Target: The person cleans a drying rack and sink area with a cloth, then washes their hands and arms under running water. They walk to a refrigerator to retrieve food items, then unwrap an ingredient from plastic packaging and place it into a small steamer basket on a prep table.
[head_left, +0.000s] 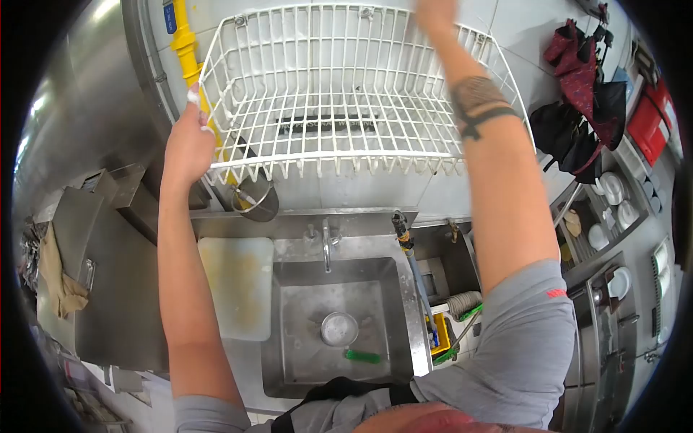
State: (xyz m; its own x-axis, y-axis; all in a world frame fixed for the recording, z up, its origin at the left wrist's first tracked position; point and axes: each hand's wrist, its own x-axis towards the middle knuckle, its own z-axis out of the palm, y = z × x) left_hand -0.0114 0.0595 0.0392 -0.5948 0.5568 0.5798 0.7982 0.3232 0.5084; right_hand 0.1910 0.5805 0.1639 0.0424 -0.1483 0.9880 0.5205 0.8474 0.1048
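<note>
A white wire rack [339, 155] hangs on the tiled wall above the sink. My left hand [190, 144] is closed on the rack's left side, with some white foam on its fingers. At the top edge of the view, my right hand [437, 16] reaches to the rack's upper back right; it is blurred and partly cut off, so its fingers cannot be made out. Below lies the steel sink [299, 368], holding a round metal strainer [339, 330] and a green brush or scrubber [362, 356].
A stained white cutting board [237, 289] lies left of the sink, near the faucet [327, 245]. A small dark container [257, 203] hangs under the rack. Umbrellas [588, 108] hang at the right, above shelves with white dishes [613, 189]. A yellow pipe [185, 45] runs up the left.
</note>
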